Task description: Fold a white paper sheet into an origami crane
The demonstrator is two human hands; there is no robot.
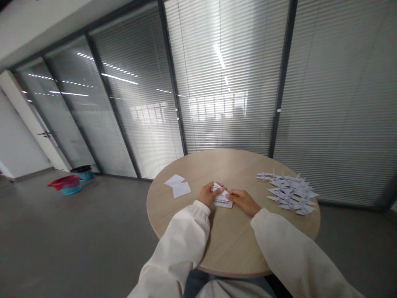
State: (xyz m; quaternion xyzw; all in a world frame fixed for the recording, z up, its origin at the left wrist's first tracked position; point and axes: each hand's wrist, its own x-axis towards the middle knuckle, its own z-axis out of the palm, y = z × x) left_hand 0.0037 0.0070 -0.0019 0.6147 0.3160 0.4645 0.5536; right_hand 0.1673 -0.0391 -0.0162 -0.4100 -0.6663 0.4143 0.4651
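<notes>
Lightly, creased paper [222,200], left hand [208,193], right hand [243,201]

Bright daylight thru blinds [226,103], ceiling-lamp glare on glass [119,78], edges warped

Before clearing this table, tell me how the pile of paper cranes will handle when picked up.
The paper cranes are probably light for their size, being thin folded paper. Their pointed wings and necks look easy to crush under a firm pinch. Lying overlapped on the wooden table, they would likely snag, so a push may shift several together.
</notes>
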